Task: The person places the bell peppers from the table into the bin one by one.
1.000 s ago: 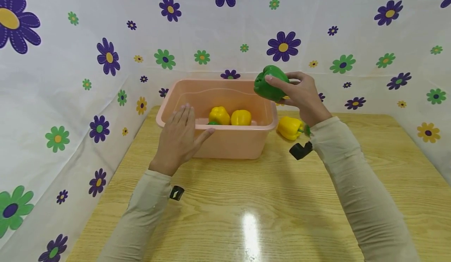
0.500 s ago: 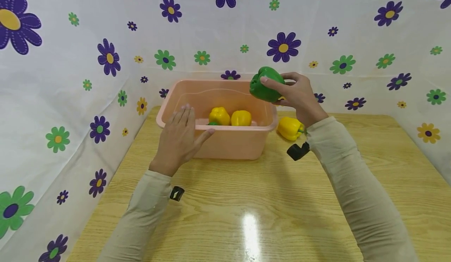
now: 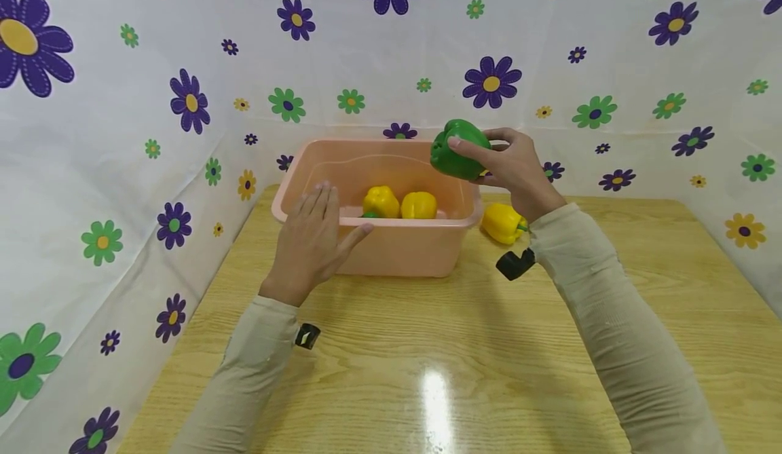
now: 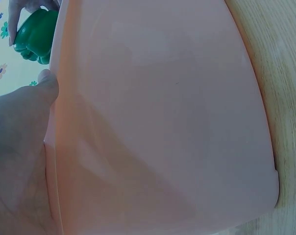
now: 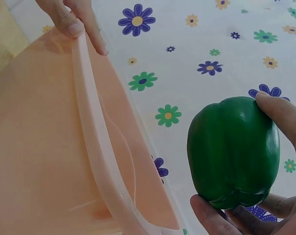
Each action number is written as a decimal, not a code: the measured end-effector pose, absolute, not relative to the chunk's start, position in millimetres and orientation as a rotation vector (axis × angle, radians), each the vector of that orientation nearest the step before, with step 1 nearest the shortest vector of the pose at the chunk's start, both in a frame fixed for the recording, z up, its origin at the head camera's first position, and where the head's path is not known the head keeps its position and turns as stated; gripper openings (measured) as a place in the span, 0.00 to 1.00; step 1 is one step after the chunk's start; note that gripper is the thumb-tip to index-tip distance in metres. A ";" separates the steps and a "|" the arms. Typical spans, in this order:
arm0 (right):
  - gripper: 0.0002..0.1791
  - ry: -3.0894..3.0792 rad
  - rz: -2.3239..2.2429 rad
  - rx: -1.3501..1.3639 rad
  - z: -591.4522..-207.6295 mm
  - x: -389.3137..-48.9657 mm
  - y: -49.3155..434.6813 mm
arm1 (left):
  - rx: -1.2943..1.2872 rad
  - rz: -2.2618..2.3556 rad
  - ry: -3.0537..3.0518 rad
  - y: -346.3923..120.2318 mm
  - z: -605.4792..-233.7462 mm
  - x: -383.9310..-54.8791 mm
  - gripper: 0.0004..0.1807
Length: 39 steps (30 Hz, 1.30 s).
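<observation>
A green bell pepper (image 3: 459, 150) is held by my right hand (image 3: 510, 162), thumb on the near side and fingers behind and below. It hangs in the air over the right end of a pink plastic tub (image 3: 403, 247). My left hand (image 3: 311, 237) grips the tub's front rim at the left; in the right wrist view its thumb (image 5: 69, 25) lies on the outside and its fingers reach inside. Two yellow bell peppers (image 3: 381, 202) (image 3: 419, 205) lie in the tub. A bit of green (image 3: 370, 215) shows at the front rim, mostly hidden.
Another yellow bell pepper (image 3: 504, 223) lies on the wooden table (image 3: 391, 345) just right of the tub, its stem toward my right sleeve. A white cloth with printed flowers (image 3: 342, 40) hangs behind the tub and along both sides.
My right hand has moved the green bell pepper slightly left and down, over the tub's right end. The left hand stays on the rim.
</observation>
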State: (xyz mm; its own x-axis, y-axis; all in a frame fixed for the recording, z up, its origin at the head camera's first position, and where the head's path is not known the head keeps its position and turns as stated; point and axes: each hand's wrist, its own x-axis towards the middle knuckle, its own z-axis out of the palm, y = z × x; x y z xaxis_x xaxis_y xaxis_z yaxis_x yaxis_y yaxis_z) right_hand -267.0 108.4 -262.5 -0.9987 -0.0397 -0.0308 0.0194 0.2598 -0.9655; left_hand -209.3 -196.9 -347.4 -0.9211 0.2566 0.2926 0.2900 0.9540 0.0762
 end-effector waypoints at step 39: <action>0.49 2.410 -1.956 -0.012 -259.5 -264.3 119.5 | -0.421 -0.164 -2.804 -198.1 -348.1 -208.4 0.53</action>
